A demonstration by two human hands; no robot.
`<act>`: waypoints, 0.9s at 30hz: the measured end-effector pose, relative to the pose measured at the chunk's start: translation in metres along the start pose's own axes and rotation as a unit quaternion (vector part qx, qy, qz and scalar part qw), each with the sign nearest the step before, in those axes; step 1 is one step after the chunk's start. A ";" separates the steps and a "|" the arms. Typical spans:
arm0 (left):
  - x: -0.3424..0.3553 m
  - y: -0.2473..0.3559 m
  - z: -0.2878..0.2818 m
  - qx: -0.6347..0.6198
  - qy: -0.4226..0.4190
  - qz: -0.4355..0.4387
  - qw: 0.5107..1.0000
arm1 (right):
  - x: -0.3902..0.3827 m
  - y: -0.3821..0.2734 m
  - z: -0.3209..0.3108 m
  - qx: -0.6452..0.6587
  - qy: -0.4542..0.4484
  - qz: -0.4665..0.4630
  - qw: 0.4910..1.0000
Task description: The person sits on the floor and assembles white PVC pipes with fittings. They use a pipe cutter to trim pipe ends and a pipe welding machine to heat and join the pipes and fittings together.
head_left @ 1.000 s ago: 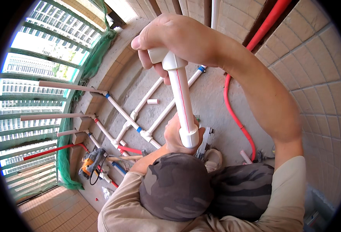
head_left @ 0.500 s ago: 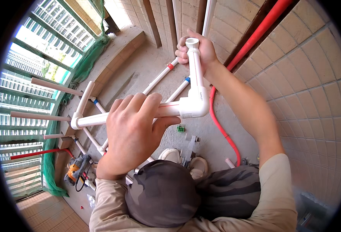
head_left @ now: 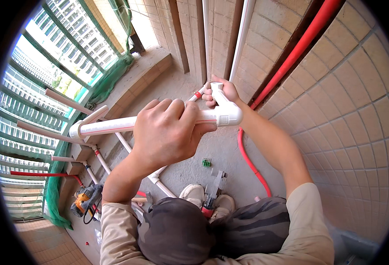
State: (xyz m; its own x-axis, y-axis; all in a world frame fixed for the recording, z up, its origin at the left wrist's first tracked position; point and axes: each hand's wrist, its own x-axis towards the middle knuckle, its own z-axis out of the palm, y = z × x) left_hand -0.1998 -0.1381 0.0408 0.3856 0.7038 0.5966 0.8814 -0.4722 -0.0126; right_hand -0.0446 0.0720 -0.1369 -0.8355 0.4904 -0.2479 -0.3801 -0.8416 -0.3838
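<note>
A white pipe assembly point(head_left: 108, 127) lies almost level in the air, with an elbow fitting at its left end and a corner fitting point(head_left: 227, 114) at its right. My left hand point(head_left: 168, 130) grips the long pipe from above, fingers wrapped round it. Beyond the corner fitting, my right hand point(head_left: 227, 92) is closed round the short branch with its open-mouthed end fitting point(head_left: 217, 86). Below the assembly are my two shoes point(head_left: 192, 194) and a grey-and-red metal tool point(head_left: 214, 184) between them.
White pipes point(head_left: 163, 185) with red and blue bands run over the concrete floor. A yellow-black power tool point(head_left: 82, 203) sits at left, a small green block point(head_left: 206, 162) ahead. Red conduit point(head_left: 251, 163) follows the tiled wall point(head_left: 344, 154); railings with green netting point(head_left: 53, 207) line the left.
The assembly has turned from pointing away from me to lying crosswise. In the last half second its right branch and my right hand have dropped lower in the view.
</note>
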 end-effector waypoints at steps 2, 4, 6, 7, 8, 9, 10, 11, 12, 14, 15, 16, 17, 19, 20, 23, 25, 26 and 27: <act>0.000 0.000 0.010 -0.005 -0.011 0.002 1.000 | -0.002 0.007 -0.013 -0.006 0.001 0.000 1.000; 0.001 -0.001 0.012 -0.004 -0.011 0.004 1.000 | -0.001 0.009 -0.013 -0.004 0.012 0.002 1.000; -0.002 0.002 0.014 -0.010 -0.010 0.007 1.000 | -0.007 0.010 -0.016 -0.013 0.028 0.000 1.000; -0.001 0.001 0.013 -0.006 -0.009 0.009 1.000 | -0.005 0.008 -0.015 -0.019 0.031 0.000 0.999; 0.000 0.003 0.016 -0.014 0.000 0.008 1.000 | -0.007 0.006 -0.019 -0.023 0.015 -0.001 1.000; 0.000 0.003 0.019 -0.016 -0.007 0.008 1.000 | -0.009 0.004 -0.023 -0.055 0.019 -0.007 0.998; 0.000 0.003 0.020 -0.018 -0.016 0.008 1.000 | -0.011 0.004 -0.024 -0.085 0.022 -0.015 0.996; 0.000 0.003 0.021 -0.021 -0.027 0.008 0.999 | -0.012 0.005 -0.026 -0.114 0.027 -0.022 0.993; 0.003 0.002 0.023 -0.020 -0.025 0.007 0.999 | -0.010 0.002 -0.027 -0.084 0.041 -0.023 0.995; 0.005 0.002 0.031 -0.025 -0.028 0.010 0.999 | -0.007 -0.005 -0.038 -0.111 0.010 -0.014 0.994; 0.004 0.003 0.033 -0.028 -0.029 0.011 0.999 | -0.006 -0.004 -0.045 -0.136 0.012 -0.016 0.991; 0.003 0.002 0.035 -0.027 -0.030 0.012 0.999 | -0.006 -0.002 -0.046 -0.127 0.020 -0.005 0.992; 0.001 0.001 0.037 -0.030 -0.029 0.010 0.999 | -0.006 0.000 -0.047 -0.118 0.027 0.006 0.993; -0.004 -0.001 0.041 -0.033 -0.027 0.006 0.999 | -0.008 0.002 -0.050 -0.109 0.044 0.020 0.993; -0.005 -0.001 0.043 -0.042 -0.023 0.007 0.999 | -0.009 0.004 -0.051 -0.109 0.053 0.023 0.992; -0.008 -0.002 0.045 -0.056 -0.023 0.007 0.998 | -0.016 0.004 -0.056 -0.095 0.049 0.042 0.993; -0.007 0.003 0.047 -0.063 -0.033 0.009 0.997 | -0.018 0.004 -0.058 -0.092 0.049 0.047 0.993; -0.008 0.004 0.048 -0.061 -0.031 0.007 0.998 | -0.019 0.006 -0.058 -0.097 0.056 0.044 0.993; -0.009 0.003 0.048 -0.058 -0.030 0.005 0.998 | -0.019 0.007 -0.059 -0.102 0.063 0.041 0.992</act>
State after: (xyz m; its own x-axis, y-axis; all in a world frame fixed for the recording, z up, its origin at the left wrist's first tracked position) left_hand -0.1870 -0.1203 -0.0033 0.4130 0.7282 0.5470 0.8411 -0.5353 0.0776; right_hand -0.0079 0.0704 -0.1870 -0.7995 0.4574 -0.3894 -0.2140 -0.8226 -0.5269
